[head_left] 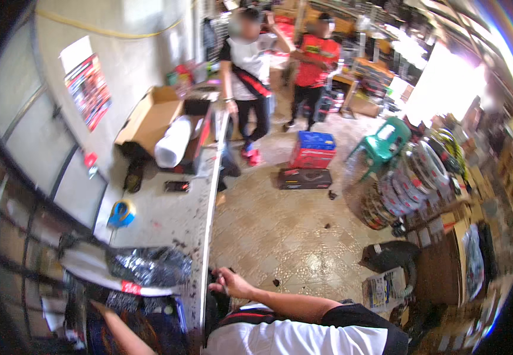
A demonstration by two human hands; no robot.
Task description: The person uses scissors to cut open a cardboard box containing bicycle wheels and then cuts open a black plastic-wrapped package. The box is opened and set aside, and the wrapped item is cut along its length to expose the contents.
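My right hand [231,283] is beside the edge of the white worktable [160,204], its fingers curled in a closed grip. Whatever those fingers hold, if anything, is too small and dark to name. At the lower left, my left forearm reaches over a dark blue box [176,316] on the table. My left hand [98,309] is in shadow at the box's far left side, and its fingers do not show. Just beyond it lies a bundle in shiny clear plastic [150,265], with a white sheet under it.
A tape roll [121,214], a small dark packet [176,186] and an open carton [150,118] are farther along the table. Two people [244,71] stand ahead. Boxes [313,151], a green chair [384,145], wrapped tyres [401,189] and a dark animal [392,257] are on the right.
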